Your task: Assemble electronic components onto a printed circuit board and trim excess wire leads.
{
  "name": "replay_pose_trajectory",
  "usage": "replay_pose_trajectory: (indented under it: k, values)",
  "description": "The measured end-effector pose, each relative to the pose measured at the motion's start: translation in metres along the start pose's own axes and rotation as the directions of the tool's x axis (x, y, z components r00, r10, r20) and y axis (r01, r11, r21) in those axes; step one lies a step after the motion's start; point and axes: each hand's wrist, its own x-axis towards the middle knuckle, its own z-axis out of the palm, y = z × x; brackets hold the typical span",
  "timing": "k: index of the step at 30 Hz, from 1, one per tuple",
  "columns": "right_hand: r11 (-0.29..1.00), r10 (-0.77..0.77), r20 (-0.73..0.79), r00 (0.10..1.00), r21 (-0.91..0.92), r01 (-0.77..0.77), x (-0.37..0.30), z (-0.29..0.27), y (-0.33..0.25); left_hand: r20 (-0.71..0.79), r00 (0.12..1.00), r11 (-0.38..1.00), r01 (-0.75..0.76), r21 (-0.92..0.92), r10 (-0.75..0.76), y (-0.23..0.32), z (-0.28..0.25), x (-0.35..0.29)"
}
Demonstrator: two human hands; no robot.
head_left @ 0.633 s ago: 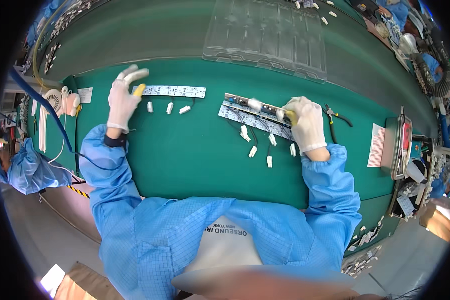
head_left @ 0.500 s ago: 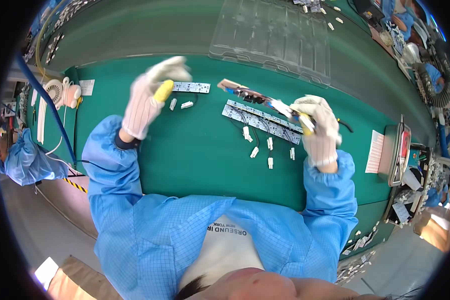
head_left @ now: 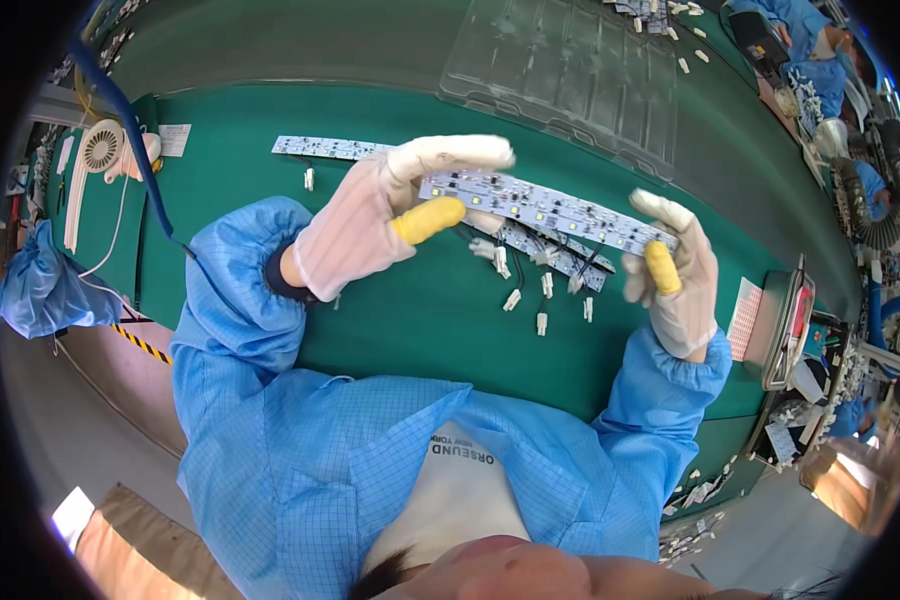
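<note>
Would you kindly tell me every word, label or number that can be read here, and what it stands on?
White shirt: dark capital lettering, upside down, partly covered by the coat; not copied.
Red-printed sheet: too small to read.
Pale card near the fan: too small to read.
Held circuit board: likewise.

Near mat [head_left: 440, 345] free, white connectors [head_left: 542, 323] beyond, held board [head_left: 552, 209] across

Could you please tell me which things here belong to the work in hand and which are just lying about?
Apparently in the work:
raised strip board, between left hand and right hand
other strip boards
white connectors

Apparently just lying about:
white fan
clear plastic tray
red-marked sheet
</note>
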Motion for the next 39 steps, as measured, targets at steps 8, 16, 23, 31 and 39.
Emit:
replay_pose_trajectory:
  k: [8, 16, 23, 31, 39]
  values:
    - [0.976, -0.088, -0.028, 0.996, 0.199, 0.092, -0.004, -0.012, 0.01, -0.036, 0.982, 0.962, -0.175, 0.21, 0.187, -0.013, -0.01, -0.003]
    - [0.963, -0.162, -0.08, 0.984, 0.207, 0.175, -0.005, -0.016, 0.01, 0.015, 0.923, 0.771, -0.331, 0.544, 0.386, -0.01, -0.016, 0.0]
    - [0.945, -0.197, -0.006, 0.98, 0.264, 0.191, -0.009, -0.023, 0.013, 0.029, 0.937, 0.82, -0.318, 0.476, 0.347, -0.01, -0.023, 0.0]
    - [0.958, -0.178, -0.118, 0.977, 0.205, 0.199, -0.016, -0.016, 0.01, 0.051, 0.897, 0.771, -0.406, 0.49, 0.44, -0.006, -0.022, 0.008]
    - [0.972, -0.15, -0.059, 0.987, 0.175, 0.158, -0.02, -0.014, -0.002, 0.124, 0.862, 0.738, -0.488, 0.467, 0.491, -0.012, -0.028, 0.016]
